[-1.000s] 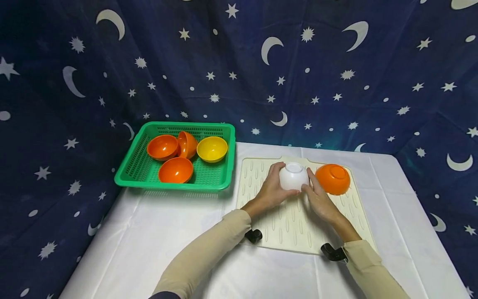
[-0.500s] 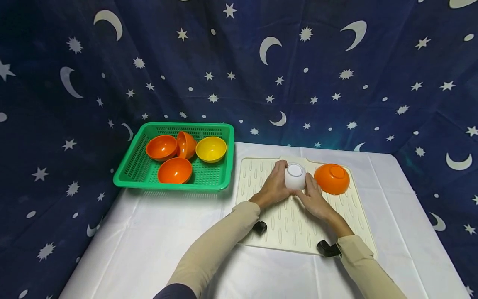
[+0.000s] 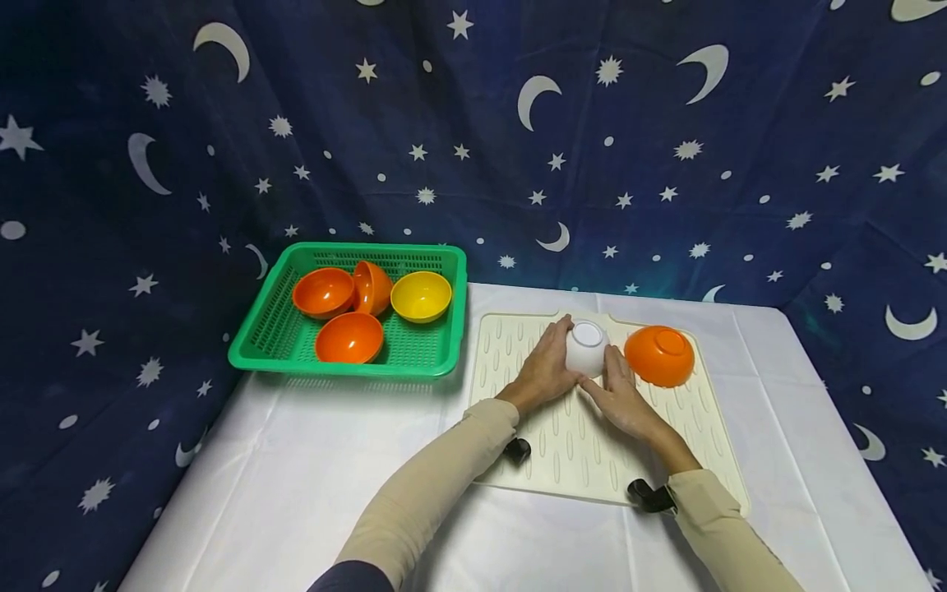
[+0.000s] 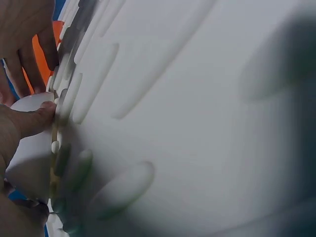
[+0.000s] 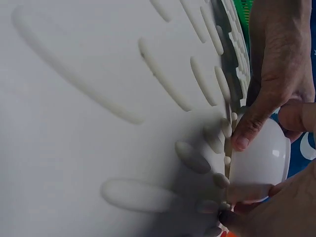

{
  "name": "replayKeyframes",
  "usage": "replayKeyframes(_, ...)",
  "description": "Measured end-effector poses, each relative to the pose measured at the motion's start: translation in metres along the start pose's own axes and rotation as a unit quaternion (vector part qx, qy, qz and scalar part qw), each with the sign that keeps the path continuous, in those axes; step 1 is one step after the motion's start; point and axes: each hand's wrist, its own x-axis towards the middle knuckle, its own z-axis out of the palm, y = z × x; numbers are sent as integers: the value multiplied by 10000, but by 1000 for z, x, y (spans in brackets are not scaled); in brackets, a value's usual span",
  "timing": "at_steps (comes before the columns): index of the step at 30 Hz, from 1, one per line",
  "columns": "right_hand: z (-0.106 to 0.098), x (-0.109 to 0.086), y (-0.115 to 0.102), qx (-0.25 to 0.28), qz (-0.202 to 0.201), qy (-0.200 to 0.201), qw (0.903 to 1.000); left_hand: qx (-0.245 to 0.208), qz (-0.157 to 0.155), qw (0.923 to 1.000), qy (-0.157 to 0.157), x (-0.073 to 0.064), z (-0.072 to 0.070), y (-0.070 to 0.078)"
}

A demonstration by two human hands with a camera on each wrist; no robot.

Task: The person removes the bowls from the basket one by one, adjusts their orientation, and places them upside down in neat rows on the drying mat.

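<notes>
A white bowl (image 3: 586, 353) is upside down on the cream ridged drying mat (image 3: 555, 452). My left hand (image 3: 546, 372) grips its left side; my right hand (image 3: 625, 401) holds the right side, fingers along the wall and thumb at the near side. In the left wrist view the bowl (image 4: 32, 153) has its rim against the mat (image 4: 173, 123). The right wrist view has the left thumb on the lower wall of the bowl (image 5: 259, 158). Just right of the right hand lies an upturned orange bowl (image 3: 658, 356).
A green basket (image 3: 259, 362) stands on the left of the white-covered table (image 3: 296, 460). Inside are orange bowls (image 3: 349, 338) and a yellow bowl (image 3: 421, 297). A dark blue curtain (image 3: 473, 148) with moons and stars hangs behind the table.
Over the first half second both hands shift the white bowl slightly right, and the right hand slides nearer the left thumb. Since then they have hardly moved.
</notes>
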Motion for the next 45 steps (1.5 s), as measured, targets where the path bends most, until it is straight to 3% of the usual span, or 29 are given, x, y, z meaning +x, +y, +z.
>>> replayKeyframes(5, -2, 1, 1, -140, -96, -96, 9998, 445, -7, 9990, -93, 0, -3, 3)
replayKeyframes(12, -6, 4, 0, -354, -19, -320, 9989, 1243, -227, 9918, -187, 4, -9, 7)
replayKeyframes(17, -8, 4, 1, -588, 20, -457, 9972, 1197, -463, 9915, -229, 8, -9, 13)
replayKeyframes(25, -4, 6, 3, -898, -91, -347, 9953, 1154, -659, 9905, -346, 7, -8, 16)
replayKeyframes(32, -4, 8, 5, -1310, -117, -540, 9898, 1276, -753, 9885, -319, 8, -9, 18)
replayKeyframes(35, -5, 8, 4, -1325, -140, -622, 9891, 1396, -827, 9857, -462, 8, -10, 19)
replayKeyframes(38, -6, 8, 3, -1270, -208, -669, 9894, 1501, -710, 9842, -620, 8, -16, 17)
replayKeyframes(45, -9, 6, 5, -1076, -267, -651, 9917, 1280, -565, 9848, -1033, 10, -29, 12)
